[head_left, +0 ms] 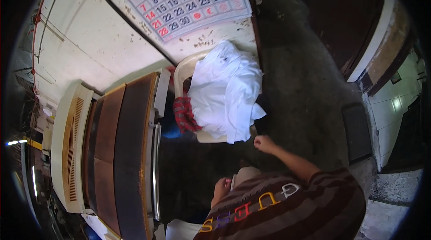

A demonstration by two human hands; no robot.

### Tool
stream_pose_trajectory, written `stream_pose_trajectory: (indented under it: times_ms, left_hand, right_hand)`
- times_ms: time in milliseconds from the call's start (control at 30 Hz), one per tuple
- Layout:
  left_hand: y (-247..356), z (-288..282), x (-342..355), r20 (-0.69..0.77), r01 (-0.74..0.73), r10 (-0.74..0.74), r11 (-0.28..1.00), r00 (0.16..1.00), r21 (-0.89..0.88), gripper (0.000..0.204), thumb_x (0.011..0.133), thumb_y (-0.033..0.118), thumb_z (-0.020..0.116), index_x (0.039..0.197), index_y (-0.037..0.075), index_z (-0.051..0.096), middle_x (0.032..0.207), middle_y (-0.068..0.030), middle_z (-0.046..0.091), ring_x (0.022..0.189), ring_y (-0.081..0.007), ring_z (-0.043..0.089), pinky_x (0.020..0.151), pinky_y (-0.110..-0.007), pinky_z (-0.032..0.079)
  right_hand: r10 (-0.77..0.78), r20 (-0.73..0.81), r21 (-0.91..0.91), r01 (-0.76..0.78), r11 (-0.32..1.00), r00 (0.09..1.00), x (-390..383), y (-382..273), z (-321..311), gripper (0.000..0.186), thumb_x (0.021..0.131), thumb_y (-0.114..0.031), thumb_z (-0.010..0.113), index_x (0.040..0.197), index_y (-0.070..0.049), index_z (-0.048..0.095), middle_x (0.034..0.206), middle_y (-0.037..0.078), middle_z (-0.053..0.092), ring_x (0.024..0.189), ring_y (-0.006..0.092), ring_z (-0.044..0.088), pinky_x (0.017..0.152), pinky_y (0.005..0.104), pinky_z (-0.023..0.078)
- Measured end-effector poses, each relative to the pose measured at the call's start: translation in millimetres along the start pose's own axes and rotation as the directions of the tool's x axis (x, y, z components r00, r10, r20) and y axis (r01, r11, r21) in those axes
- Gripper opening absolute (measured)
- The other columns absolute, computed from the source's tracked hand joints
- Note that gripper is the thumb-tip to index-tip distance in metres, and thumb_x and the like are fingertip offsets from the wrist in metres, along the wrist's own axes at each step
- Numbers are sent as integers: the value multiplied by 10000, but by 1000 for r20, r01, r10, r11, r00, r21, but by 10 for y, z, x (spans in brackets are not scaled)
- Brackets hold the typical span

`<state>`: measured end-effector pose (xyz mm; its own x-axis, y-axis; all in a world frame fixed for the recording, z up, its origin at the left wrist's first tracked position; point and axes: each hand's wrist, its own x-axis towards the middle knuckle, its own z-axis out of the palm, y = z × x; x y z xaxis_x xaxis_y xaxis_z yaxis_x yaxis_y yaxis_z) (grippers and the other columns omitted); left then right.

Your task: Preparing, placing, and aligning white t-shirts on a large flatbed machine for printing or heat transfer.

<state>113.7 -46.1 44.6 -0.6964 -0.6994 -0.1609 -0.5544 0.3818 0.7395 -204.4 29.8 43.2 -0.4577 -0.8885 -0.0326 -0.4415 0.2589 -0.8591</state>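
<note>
A pile of white cloth, seemingly a garment, lies heaped over a cream plastic chair. Red plaid cloth hangs beside it on the chair's left side. My right hand is held just off the chair's near right corner, its fingers curled in and touching nothing I can see. Low by my thigh, my left hand has its fingers bent inward. A small reddish spot shows at those fingertips, too small to name.
On the left stands a padded bench-like machine with a metal rail along its side. A calendar hangs on the stained white wall behind the chair. Dark floor runs to the right, toward a mat and a tiled doorway.
</note>
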Motion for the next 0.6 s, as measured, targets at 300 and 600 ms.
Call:
stream_pose_trajectory:
  times_ms: [300, 600]
  left_hand:
    - [266, -955, 1062, -95, 32, -30, 999, 995, 25, 126, 771, 58, 534, 878, 42, 598, 794, -107, 602, 692, -220, 594, 611, -289, 468]
    - [629, -1024, 1334, -249, 167, -170, 985, 953, -34, 142, 773, 19, 506, 890, 14, 587, 845, -128, 596, 750, -232, 603, 657, -288, 481]
  right_hand:
    - [-100, -243, -64, 87, 994, 965, 1609, -79, -426, 134, 730, -141, 588, 774, -13, 593, 665, 97, 603, 581, 187, 594, 539, 300, 454]
    - [197, -549, 125, -153, 980, 812, 3406, 816, -1402, 196, 774, -177, 552, 898, -27, 578, 776, 110, 607, 669, 224, 572, 582, 327, 452]
